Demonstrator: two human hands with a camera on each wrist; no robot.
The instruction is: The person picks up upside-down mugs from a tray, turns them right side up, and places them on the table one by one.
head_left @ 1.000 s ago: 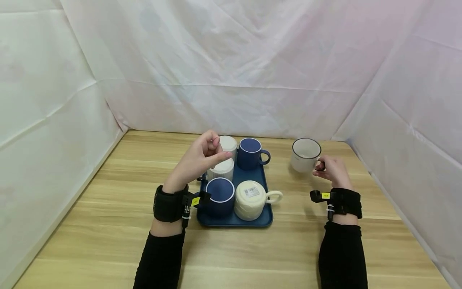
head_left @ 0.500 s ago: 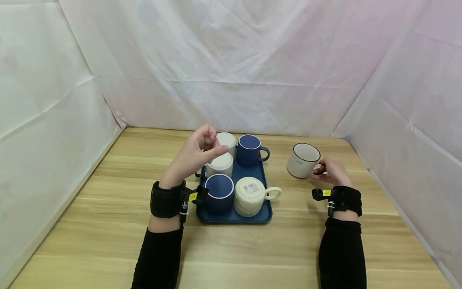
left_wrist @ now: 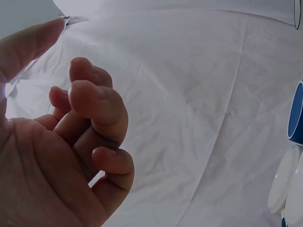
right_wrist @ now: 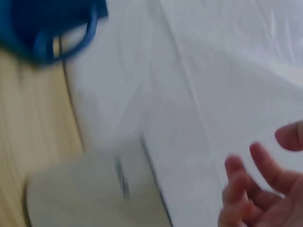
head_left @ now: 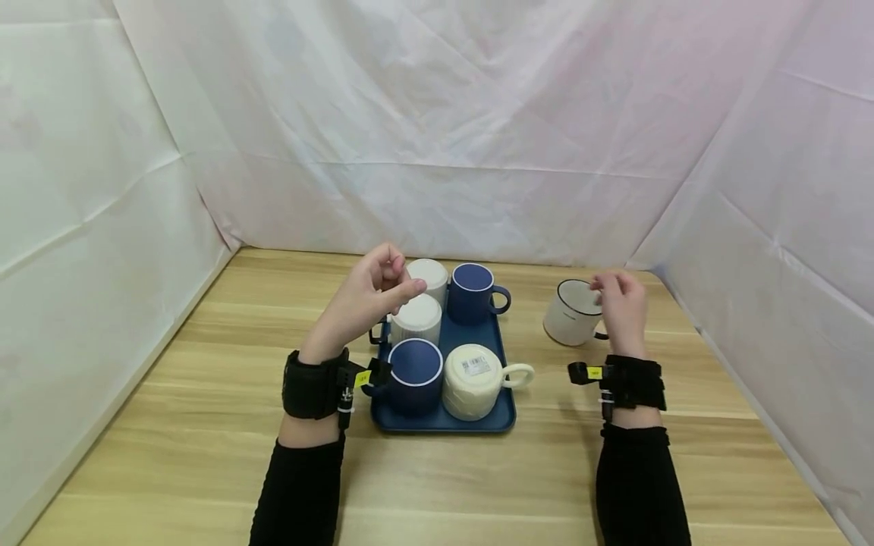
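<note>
From the head camera, a white mug (head_left: 570, 312) with a dark rim stands on the table (head_left: 205, 394) to the right of the blue tray (head_left: 478, 413), apart from it, so it looks already set off the tray. Five cups are left on the tray: two blue cups upright and three white cups upside down. The right hand (head_left: 620, 307) is raised just beside and partly in front of the white mug, fingers loosely bent; I cannot tell whether they touch the rim. The mug stands roughly upright, its long axis near vertical, mouth up and leaning slightly toward the camera, its handle toward the right, mostly hidden behind the hand. The left hand (head_left: 369, 299) hovers over the tray's left side, fingers curled, holding nothing.

The left wrist camera shows the left hand (left_wrist: 61, 142) with fingers curled toward the palm and empty, cup edges at the right border.

The right wrist camera is blurred: the right hand's fingers (right_wrist: 255, 189) are spread and empty, the white mug (right_wrist: 94, 194) probably the pale shape below.
</note>
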